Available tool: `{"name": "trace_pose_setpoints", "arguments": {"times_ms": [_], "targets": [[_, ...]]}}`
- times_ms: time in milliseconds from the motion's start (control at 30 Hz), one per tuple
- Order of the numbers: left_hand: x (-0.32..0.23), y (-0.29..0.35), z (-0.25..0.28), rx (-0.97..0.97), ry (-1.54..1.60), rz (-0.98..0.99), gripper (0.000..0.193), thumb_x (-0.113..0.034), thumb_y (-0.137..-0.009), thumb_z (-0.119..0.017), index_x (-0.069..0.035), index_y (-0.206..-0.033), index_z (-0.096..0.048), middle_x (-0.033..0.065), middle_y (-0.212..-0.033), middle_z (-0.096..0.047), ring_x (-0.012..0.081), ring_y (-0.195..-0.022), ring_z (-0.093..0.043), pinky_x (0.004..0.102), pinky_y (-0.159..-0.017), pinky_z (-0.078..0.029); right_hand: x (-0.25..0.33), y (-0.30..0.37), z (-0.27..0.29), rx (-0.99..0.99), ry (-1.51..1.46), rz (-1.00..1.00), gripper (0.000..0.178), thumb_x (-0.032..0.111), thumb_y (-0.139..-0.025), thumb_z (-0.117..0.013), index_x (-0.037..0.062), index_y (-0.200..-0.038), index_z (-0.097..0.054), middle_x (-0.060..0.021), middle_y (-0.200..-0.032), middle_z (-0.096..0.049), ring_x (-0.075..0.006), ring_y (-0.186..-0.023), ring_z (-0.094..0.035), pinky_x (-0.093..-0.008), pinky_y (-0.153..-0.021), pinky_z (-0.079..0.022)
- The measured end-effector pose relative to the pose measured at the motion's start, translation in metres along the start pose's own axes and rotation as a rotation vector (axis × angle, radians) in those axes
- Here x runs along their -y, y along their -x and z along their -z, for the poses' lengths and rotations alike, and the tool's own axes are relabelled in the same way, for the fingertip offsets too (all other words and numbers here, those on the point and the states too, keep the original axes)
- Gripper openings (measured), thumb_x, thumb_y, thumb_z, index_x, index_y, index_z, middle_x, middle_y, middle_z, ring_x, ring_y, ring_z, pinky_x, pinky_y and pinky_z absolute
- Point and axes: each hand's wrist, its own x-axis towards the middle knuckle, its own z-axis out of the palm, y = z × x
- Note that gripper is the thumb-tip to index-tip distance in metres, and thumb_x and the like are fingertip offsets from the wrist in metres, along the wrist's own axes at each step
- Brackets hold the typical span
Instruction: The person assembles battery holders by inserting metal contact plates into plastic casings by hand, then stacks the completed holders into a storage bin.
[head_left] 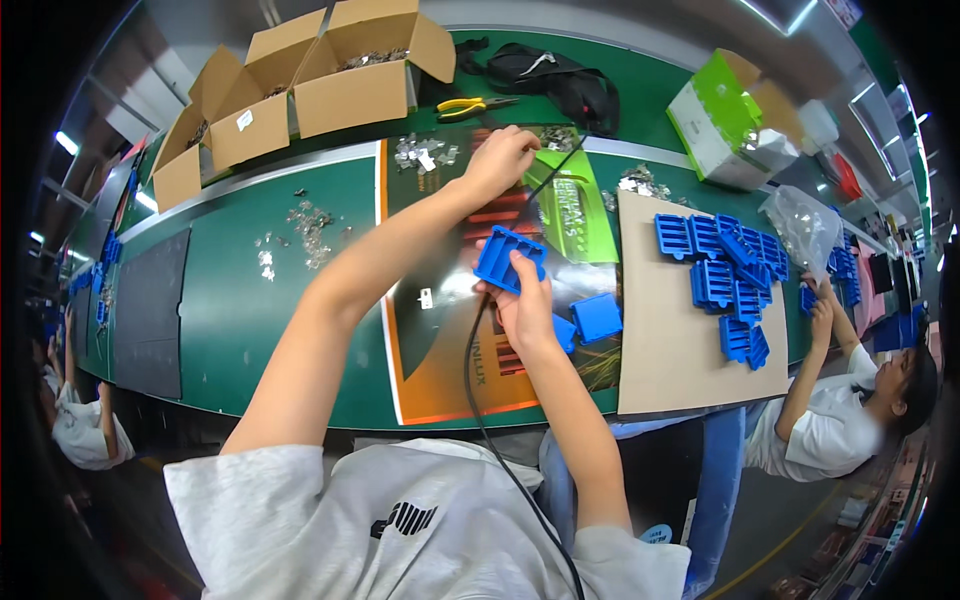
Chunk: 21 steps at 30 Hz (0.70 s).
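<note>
A blue plastic battery holder point(509, 259) with long parallel compartments lies in my right hand point(528, 310), its open side up and my thumb over its near edge. My left hand point(503, 156) reaches farther out, beside a small heap of metal pieces point(560, 139). Its fingers are bent together, and whatever they pinch is too small to make out. Below the held one, another blue holder point(597, 318) rests on the printed orange-and-black sheet point(440, 385), with one more partly behind my right wrist. A small white-and-metal piece point(426, 299) lies on the sheet.
Several blue holders point(735, 275) are piled on a cardboard sheet point(655, 370) at right. Open cartons point(350, 100) of metal parts stand far left, near yellow-handled pliers point(475, 106). A black cable point(470, 385) crosses my work area. A co-worker point(835, 400) handles a plastic bag point(803, 228).
</note>
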Motion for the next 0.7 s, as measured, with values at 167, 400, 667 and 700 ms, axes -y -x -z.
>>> {"name": "trace_pose_setpoints", "arguments": {"times_ms": [167,400,667,700], "targets": [[0.003,-0.034,-0.050,0.026,-0.158,0.060,0.015,-0.017,-0.079,-0.064,-0.006,-0.089,-0.064,0.0136,-0.087,-0.061,0.0341,-0.087,-0.058,0.0431,-0.077,-0.047,0.006,-0.005,0.013,-0.058,-0.030,0.024,0.033,0.024,-0.093,-0.051,-0.0017,-0.113,-0.052,-0.0133,-0.102,-0.063,-0.0220,-0.087,-0.064,-0.0312,-0.066,-0.051],[0.011,-0.043,-0.063,0.113,-0.252,0.126,0.019,-0.023,-0.079,-0.064,-0.008,-0.090,-0.065,0.0128,-0.089,-0.064,0.0322,-0.090,-0.059,0.0420,-0.081,-0.048,0.015,0.001,0.011,-0.055,-0.067,0.013,0.033,0.026,-0.091,-0.050,-0.0004,-0.111,-0.054,-0.0124,-0.097,-0.065,-0.0208,-0.086,-0.065,-0.0320,-0.067,-0.052],[0.015,-0.041,-0.053,0.055,-0.189,0.079,0.011,-0.013,-0.080,-0.060,-0.006,-0.086,-0.066,0.0143,-0.090,-0.064,0.0334,-0.089,-0.058,0.0417,-0.082,-0.047,0.014,-0.003,0.013,-0.053,-0.032,-0.006,0.033,0.026,-0.091,-0.052,0.0002,-0.112,-0.053,-0.0130,-0.103,-0.064,-0.0225,-0.088,-0.065,-0.0325,-0.068,-0.052],[0.012,-0.040,-0.050,0.064,-0.136,0.058,0.011,-0.013,-0.080,-0.061,-0.005,-0.086,-0.066,0.0150,-0.090,-0.064,0.0339,-0.089,-0.058,0.0421,-0.082,-0.046,0.015,-0.003,0.013,-0.084,-0.026,0.004,0.032,0.025,-0.091,-0.051,-0.0007,-0.111,-0.053,-0.0125,-0.099,-0.065,-0.0219,-0.085,-0.066,-0.0313,-0.067,-0.052]]}}
